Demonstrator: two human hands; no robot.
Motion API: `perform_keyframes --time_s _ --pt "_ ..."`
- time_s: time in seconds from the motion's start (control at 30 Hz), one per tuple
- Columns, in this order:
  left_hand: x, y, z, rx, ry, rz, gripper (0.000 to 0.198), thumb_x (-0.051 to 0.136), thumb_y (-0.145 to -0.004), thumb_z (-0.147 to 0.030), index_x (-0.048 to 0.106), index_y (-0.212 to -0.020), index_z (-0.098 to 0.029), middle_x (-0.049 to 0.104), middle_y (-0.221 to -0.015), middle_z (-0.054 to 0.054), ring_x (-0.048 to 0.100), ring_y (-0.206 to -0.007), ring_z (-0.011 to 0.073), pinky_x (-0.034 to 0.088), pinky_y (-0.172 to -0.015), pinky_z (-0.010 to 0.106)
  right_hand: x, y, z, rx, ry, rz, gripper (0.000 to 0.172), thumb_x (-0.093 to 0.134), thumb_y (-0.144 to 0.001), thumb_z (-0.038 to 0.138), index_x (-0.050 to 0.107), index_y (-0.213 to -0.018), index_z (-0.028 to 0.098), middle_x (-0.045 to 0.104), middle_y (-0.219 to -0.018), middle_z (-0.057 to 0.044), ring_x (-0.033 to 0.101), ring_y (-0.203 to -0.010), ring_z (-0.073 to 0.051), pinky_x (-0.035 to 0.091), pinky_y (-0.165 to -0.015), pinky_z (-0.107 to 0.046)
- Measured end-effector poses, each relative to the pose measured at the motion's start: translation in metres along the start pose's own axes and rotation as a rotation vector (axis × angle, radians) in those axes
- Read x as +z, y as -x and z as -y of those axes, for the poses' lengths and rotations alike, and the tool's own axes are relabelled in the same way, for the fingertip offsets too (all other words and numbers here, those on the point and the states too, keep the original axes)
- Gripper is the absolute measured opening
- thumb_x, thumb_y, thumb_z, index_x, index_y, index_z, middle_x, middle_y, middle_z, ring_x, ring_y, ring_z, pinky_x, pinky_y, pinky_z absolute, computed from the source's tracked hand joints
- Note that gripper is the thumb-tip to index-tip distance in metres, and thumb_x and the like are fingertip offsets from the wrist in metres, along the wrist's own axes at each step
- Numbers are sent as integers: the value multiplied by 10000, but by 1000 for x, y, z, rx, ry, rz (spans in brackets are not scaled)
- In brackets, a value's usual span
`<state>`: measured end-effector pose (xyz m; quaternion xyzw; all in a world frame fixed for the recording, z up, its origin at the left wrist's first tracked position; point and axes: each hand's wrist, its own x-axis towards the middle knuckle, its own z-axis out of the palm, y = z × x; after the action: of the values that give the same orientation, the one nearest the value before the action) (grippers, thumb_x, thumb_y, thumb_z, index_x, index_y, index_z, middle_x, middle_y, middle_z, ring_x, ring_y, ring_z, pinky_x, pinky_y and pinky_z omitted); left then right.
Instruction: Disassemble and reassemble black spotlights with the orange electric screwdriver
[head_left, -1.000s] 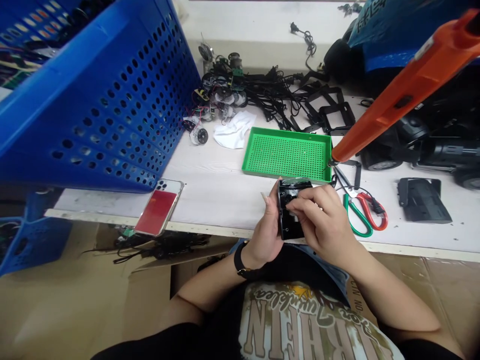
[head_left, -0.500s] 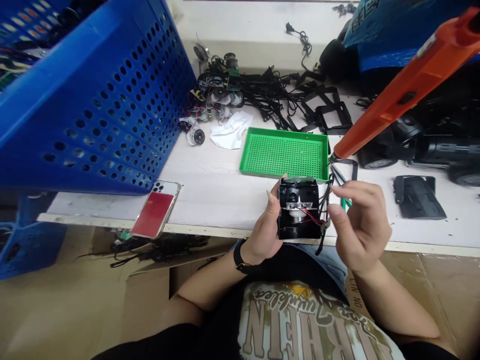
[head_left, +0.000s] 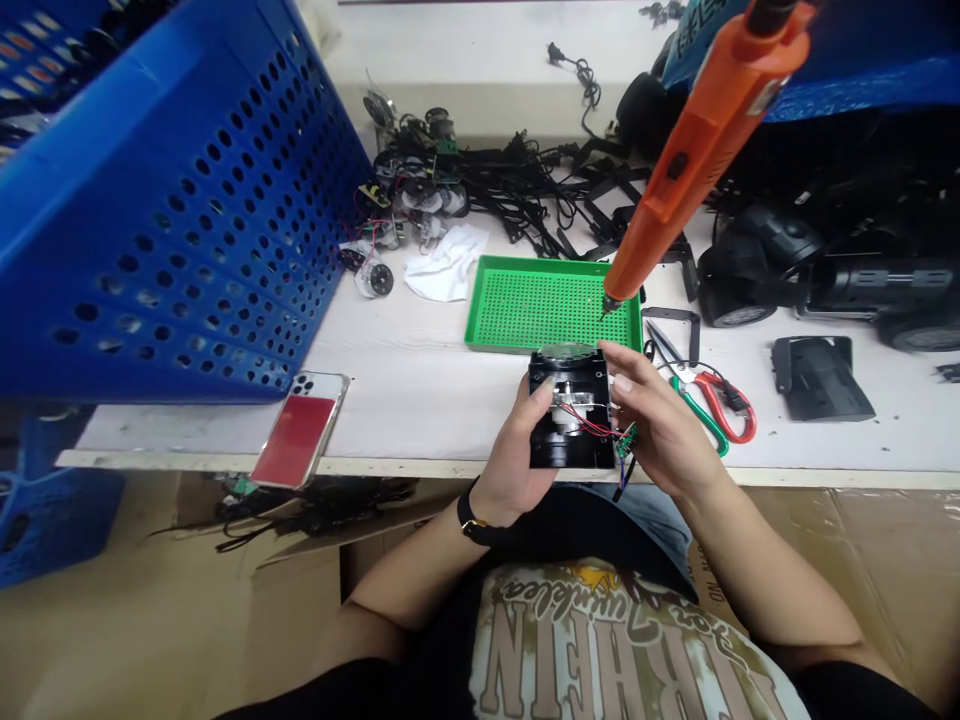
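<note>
A small black housing (head_left: 568,420) with a metal part and red wires inside sits at the table's near edge, open side up. My left hand (head_left: 516,462) grips its left side, thumb on the rim. On the other side, my right hand (head_left: 660,425) closes round its right wall, where a small green circuit board (head_left: 624,443) and black wires hang. An orange electric screwdriver (head_left: 694,135) hangs above, its tip over the green tray (head_left: 551,305) just behind the housing.
A big blue perforated crate (head_left: 172,200) fills the left. A phone with a red back (head_left: 298,428) lies near the table edge. Red-and-green scissors (head_left: 705,400) lie right of my hands. Cables, motors, a white cloth (head_left: 442,270) and black lamp parts (head_left: 821,375) crowd the back.
My right hand came off the housing, then returned to grip its right side. The housing turned so its inside shows. The orange screwdriver swung left, nearer the tray.
</note>
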<state>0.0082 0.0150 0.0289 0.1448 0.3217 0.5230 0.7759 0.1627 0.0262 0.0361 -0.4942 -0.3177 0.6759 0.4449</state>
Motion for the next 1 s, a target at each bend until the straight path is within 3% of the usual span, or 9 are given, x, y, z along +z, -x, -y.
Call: perform_keyframes --time_s 0.1,0.23,0.4,0.47,0.8,1.0 --pt "-2 1 1 28 -36 -4 435 726 -946 -439 658 -1328 -244 763 -1313 82 671 -1340 343 513 -1157 506 1 -3 3 9 53 63 604 733 -868 490 595 -1416 278 691 -1377 -72 677 -1013 -201 505 -694 -302" --pt "-4 3 2 63 -70 -6 415 713 -953 -448 659 -1314 -250 754 -1317 79 649 -1368 347 495 -1177 518 1 -4 7 1 152 111 586 692 -889 512 612 -1403 243 735 -1263 -72 680 -986 -211 530 -748 -338" --pt "-5 4 3 91 -108 -3 347 697 -976 -422 659 -1280 -257 752 -1287 66 634 -1382 331 492 -1181 499 3 -5 9 -2 141 241 564 768 -853 484 641 -1344 237 746 -1301 -62 700 -1170 -239 535 -1085 -431" --pt "-4 4 4 98 -111 -4 342 700 -979 -414 649 -1278 -256 750 -1275 62 637 -1375 324 498 -1172 494 4 -7 7 19 139 242 572 783 -839 489 651 -1329 225 752 -1294 -67 694 -1223 -255 511 -1136 -451" --pt "-3 2 8 77 -95 -61 398 704 -972 -442 638 -1313 -249 731 -1327 68 625 -1382 323 497 -1171 493 1 -13 -5 -53 234 238 484 709 -895 504 700 -1274 202 772 -1254 -69 686 -1238 -268 514 -1120 -448" --pt "-5 2 8 65 -54 -43 411 710 -978 -433 634 -1350 -276 730 -1349 64 627 -1391 323 499 -1179 513 -14 -11 0 -2 264 247 622 692 -914 601 632 -1434 265 705 -1435 -59 638 -1346 -266 490 -1161 -448"
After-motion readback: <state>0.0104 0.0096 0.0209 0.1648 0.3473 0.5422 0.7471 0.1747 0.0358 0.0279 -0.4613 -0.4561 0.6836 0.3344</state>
